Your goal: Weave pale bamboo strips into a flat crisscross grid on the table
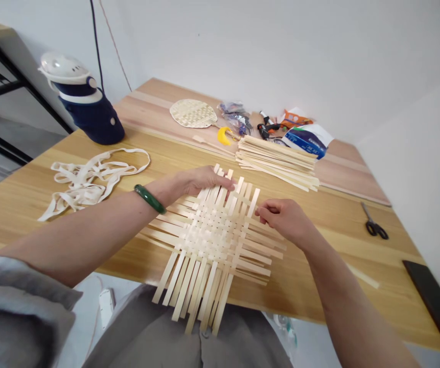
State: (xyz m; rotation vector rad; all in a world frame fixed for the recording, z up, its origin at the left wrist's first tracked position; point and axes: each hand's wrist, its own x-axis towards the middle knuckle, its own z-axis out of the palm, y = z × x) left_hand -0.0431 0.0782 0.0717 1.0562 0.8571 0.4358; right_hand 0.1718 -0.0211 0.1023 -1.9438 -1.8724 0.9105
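A flat mat of woven wood strips [212,240] lies at the near edge of the wooden table [311,286], and its strip ends poke out past that edge. The left hand [204,183] lies open and flat on the mat's far part (a green bangle [149,199] sits on that wrist). The right hand [281,217] curls up narrow at the mat's right side, but I cannot tell if it holds a strip. A stack of loose strips [277,162] sits farther away.
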